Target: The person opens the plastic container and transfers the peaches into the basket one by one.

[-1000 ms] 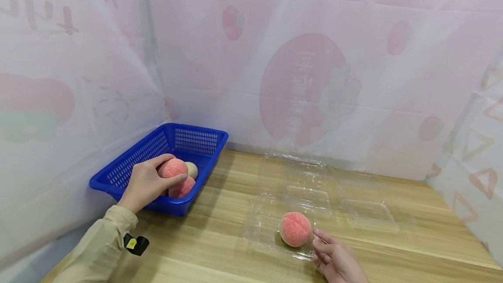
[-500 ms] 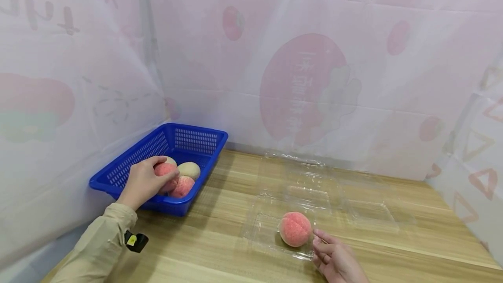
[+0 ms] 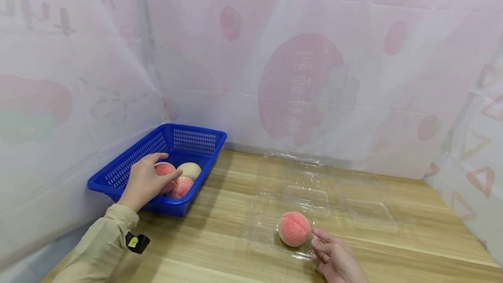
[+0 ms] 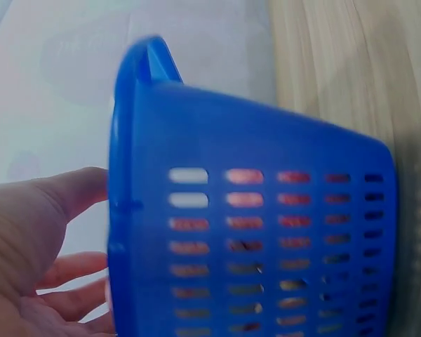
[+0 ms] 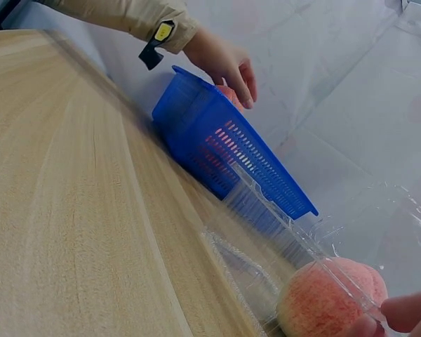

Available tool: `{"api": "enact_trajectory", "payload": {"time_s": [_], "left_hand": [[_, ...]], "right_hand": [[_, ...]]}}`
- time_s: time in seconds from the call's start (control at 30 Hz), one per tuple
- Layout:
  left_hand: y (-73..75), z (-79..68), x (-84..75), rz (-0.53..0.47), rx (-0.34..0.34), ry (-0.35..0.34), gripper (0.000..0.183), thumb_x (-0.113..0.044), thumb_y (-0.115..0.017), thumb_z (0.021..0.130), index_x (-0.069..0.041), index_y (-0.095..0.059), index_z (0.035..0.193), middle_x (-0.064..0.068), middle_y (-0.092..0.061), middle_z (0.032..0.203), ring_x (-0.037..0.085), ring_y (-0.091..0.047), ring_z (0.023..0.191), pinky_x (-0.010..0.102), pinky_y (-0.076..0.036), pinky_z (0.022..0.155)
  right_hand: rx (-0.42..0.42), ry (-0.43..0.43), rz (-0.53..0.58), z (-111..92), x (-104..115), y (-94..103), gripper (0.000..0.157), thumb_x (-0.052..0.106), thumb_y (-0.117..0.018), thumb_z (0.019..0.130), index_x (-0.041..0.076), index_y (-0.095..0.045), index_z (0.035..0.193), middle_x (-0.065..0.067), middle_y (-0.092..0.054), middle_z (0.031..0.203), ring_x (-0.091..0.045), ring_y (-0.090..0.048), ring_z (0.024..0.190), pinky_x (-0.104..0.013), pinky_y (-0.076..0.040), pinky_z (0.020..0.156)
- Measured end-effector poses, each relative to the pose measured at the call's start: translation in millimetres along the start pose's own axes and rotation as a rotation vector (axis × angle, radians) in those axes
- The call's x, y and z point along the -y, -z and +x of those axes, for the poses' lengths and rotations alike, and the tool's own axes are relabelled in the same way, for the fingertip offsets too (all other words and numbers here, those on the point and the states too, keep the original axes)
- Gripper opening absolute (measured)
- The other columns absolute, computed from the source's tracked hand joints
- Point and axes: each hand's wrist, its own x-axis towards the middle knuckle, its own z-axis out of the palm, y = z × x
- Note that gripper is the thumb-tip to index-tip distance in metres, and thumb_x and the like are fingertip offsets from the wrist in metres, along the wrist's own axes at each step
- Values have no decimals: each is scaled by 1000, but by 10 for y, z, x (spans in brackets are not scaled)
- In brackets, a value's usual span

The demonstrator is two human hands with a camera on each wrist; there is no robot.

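Note:
In the head view my left hand [image 3: 146, 180] is over the near end of a blue plastic basket [image 3: 212, 160], thumb and fingers spread around a pink peach [image 3: 165, 169] that sits inside. Another pink peach [image 3: 181, 187] and a cream-coloured round fruit [image 3: 190, 171] lie beside it. The basket wall hides part of my left fingers in the left wrist view. My right hand [image 3: 337, 257] pinches the edge of a clear plastic box [image 3: 261, 230] between thumb and fingers. One pink peach [image 3: 294, 229] rests in that box, close to my fingertips, as the right wrist view also shows.
More clear plastic boxes [image 3: 369, 208] stand behind and to the right on the wooden table [image 3: 204, 248]. Pale printed curtains [image 3: 196, 56] enclose the table at the back and both sides. The basket stands close to the left curtain.
My left hand has lowered a pink peach into the basket, and its thumb and fingers have spread from it. The right hand and the boxed peach have stayed in place.

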Motion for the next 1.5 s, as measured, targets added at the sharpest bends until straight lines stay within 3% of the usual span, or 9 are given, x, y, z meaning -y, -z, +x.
{"api": "enact_trajectory", "payload": {"time_s": [0.2, 0.3, 0.47, 0.53, 0.73, 0.83, 1.1, 1.5], "left_hand": [[-36, 20, -180, -51, -85, -67, 60, -30, -83, 80, 5, -61, 123, 26, -58, 126, 43, -57, 111, 62, -41, 95], [-50, 25, -267, -84, -107, -68, 59, -31, -84, 79, 1, -62, 124, 22, -62, 119, 36, -65, 93, 58, -46, 89], [-79, 1, -394, -138, -80, -40, 61, -34, -82, 81, -3, -61, 129, 17, -62, 121, 22, -62, 66, 50, -52, 77], [-97, -10, -438, -157, -77, -43, 60, -32, -83, 81, -4, -61, 129, 17, -60, 125, 22, -62, 72, 48, -52, 75], [-166, -27, -572, -208, -93, -67, 60, -28, -87, 77, -3, -63, 126, 16, -62, 125, 34, -57, 112, 51, -51, 87], [-212, -40, -660, -257, -77, -74, 61, -29, -86, 78, -2, -61, 127, 16, -61, 126, 34, -56, 117, 51, -48, 94], [-429, -91, -914, -351, -61, -125, 56, -23, -87, 76, -2, -64, 122, 15, -64, 121, 29, -59, 114, 47, -50, 93], [-751, -208, -1186, -622, 45, -73, 55, -20, -88, 75, -5, -63, 121, 10, -64, 117, 25, -61, 112, 38, -49, 96]], "right_hand": [[2, 3, 0, 0, 2, 4, 41, -7, -54, 95, -11, -43, 135, -8, -56, 95, -15, -49, 80, -25, -47, 72], [3, 2, 1, -1, 2, 1, 41, -8, -54, 95, -11, -44, 134, -9, -56, 97, -15, -49, 81, -25, -47, 72], [3, 0, 2, 0, -1, -1, 39, -8, -54, 95, -11, -45, 133, -8, -56, 96, -15, -50, 81, -25, -47, 72], [4, -1, 3, 0, -1, -1, 39, -8, -53, 95, -11, -45, 134, -8, -56, 96, -16, -50, 81, -25, -47, 72], [2, -4, 2, 3, -1, 1, 40, -7, -53, 96, -11, -44, 135, -8, -57, 95, -16, -51, 81, -25, -47, 72], [-2, -3, 2, 6, -2, 7, 41, -7, -52, 96, -11, -43, 135, -8, -57, 94, -16, -51, 81, -25, -47, 72], [12, 4, 6, 12, -24, 35, 36, -7, -54, 95, -10, -49, 131, -9, -56, 95, -16, -50, 80, -25, -47, 72], [28, 5, 2, 5, -18, 21, 44, -6, -57, 94, -11, -44, 136, -10, -55, 99, -16, -51, 82, -26, -46, 74]]}}
